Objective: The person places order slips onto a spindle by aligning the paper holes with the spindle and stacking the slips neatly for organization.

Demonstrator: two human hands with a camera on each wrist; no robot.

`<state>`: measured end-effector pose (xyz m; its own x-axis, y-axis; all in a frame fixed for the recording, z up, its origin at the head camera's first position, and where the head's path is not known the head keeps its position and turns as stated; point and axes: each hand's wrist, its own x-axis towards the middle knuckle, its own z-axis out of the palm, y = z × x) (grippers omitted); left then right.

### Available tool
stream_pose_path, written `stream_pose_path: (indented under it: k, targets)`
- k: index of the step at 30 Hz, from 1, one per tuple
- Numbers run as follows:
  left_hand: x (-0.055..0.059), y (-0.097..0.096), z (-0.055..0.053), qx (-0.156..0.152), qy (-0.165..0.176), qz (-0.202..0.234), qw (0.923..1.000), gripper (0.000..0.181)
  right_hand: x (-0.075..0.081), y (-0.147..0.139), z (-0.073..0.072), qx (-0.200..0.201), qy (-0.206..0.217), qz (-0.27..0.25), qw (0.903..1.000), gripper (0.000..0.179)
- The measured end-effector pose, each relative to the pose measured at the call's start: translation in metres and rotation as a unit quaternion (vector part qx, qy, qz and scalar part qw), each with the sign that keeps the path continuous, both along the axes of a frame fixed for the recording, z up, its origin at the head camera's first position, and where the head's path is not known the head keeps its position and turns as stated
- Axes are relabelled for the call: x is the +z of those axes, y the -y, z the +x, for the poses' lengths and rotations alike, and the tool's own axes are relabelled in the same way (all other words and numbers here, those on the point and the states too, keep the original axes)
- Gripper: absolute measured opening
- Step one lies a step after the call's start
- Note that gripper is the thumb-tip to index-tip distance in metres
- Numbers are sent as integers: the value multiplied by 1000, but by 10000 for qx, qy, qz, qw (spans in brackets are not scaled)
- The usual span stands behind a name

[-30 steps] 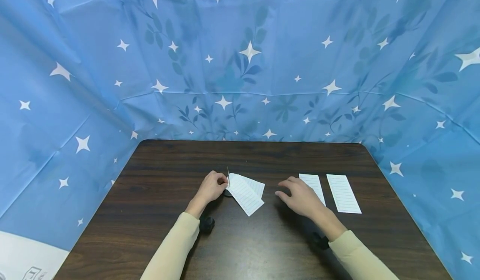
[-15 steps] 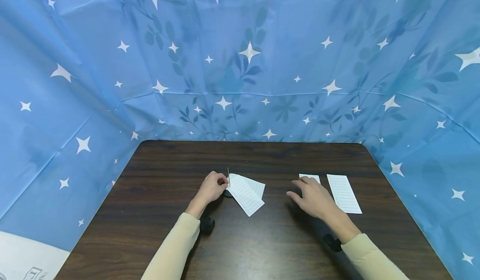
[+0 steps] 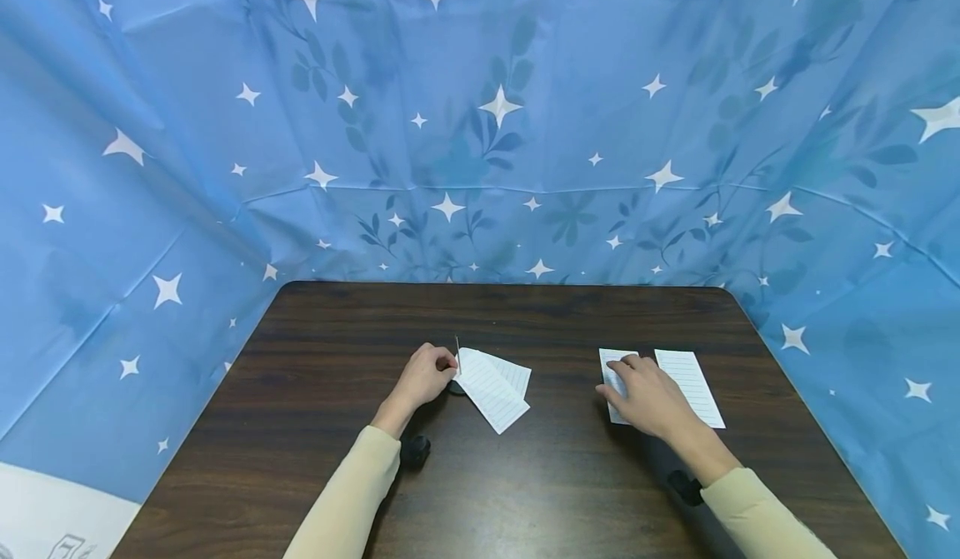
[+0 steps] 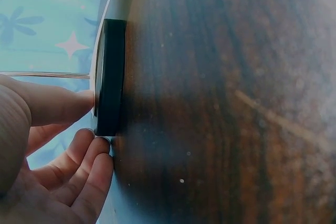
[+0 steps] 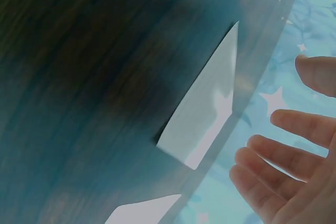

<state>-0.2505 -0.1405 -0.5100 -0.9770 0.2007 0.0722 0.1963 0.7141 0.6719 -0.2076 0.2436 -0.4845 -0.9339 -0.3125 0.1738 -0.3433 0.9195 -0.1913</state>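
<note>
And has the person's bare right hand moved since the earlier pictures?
Yes: in the head view, the bare right hand has moved rightward over the dark brown wooden table, closer to the rightmost white, lined, rectangular paper slip.

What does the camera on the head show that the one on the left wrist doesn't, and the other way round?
Only the head view: the right hand, the lined slip partly hidden by it, and the farther-right slip.
Only the left wrist view: the black base seen edge-on, mostly hidden from the head.
Both: the left hand, the thin rod, the dark tabletop and the blue cloth.
</note>
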Motion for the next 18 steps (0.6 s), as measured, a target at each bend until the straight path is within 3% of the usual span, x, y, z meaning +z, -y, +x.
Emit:
stream_pose_path:
  k: [9,18]
  targets:
    - [1,-2,1,0,31,37,10000,8,-5,-12,-3,-35,-43,282,9996,47]
    - [1,-1,1,35,141,-10,9999,7,-14,-23,-6,-172,289,424,9985,50]
